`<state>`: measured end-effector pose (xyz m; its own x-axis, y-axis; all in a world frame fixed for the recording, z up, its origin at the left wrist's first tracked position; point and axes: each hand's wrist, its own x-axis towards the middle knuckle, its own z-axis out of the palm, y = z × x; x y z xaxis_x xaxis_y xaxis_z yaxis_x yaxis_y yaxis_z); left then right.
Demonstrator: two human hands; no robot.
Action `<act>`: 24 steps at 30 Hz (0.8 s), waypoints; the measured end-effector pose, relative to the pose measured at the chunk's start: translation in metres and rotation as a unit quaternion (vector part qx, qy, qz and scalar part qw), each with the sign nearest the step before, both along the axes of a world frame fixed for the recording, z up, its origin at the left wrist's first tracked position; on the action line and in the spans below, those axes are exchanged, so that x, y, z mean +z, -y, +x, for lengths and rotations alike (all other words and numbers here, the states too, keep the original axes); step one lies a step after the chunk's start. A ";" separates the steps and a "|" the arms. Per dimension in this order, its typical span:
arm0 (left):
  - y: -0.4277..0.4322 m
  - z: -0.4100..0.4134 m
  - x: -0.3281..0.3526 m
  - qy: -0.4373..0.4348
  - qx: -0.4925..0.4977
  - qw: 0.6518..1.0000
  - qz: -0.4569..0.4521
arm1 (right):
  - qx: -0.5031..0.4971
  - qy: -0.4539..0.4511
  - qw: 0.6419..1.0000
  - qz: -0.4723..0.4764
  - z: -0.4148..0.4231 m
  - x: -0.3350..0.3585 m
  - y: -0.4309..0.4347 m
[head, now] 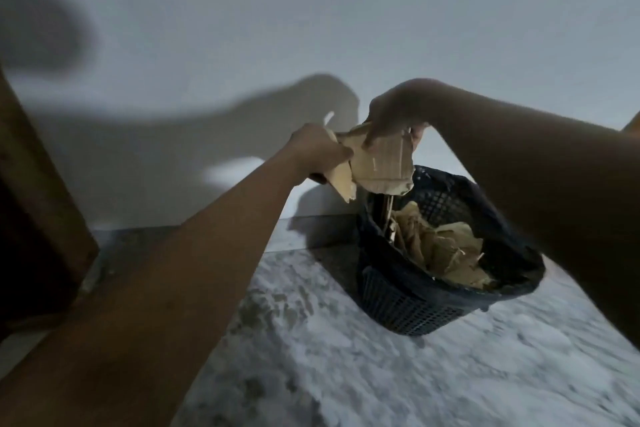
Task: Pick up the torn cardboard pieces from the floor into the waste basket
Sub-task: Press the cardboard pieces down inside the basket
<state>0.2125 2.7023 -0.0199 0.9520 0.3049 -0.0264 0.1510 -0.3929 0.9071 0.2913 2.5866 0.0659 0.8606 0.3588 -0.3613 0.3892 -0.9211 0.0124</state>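
Hands (318,149) (398,111) gripping cardboard (381,163), seemingly above basket (433,315)

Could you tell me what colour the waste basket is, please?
Dark blue mesh waste basket, seen in the head view.

L hand (317,149), R hand (398,111) bare. L forearm (173,270), R forearm (536,166) bare to frame edge.

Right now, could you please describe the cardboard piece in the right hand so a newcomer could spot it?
Find the dark mesh waste basket on the speckled floor. Just above its far rim, the right hand pinches a torn cardboard piece from above. Unlike the scraps in the basket it hangs in the air, and it is broader than the strip the left hand grips.
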 end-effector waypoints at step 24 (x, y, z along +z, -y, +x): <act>0.154 0.083 -0.065 -0.174 -0.188 0.920 0.297 | -0.031 0.101 0.994 0.018 0.069 -0.115 0.215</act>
<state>0.2952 2.5485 -0.0850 0.9587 0.0150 -0.2839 0.1438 -0.8869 0.4389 0.3599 2.3719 -0.0487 0.9354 0.3121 -0.1662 0.3242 -0.9446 0.0510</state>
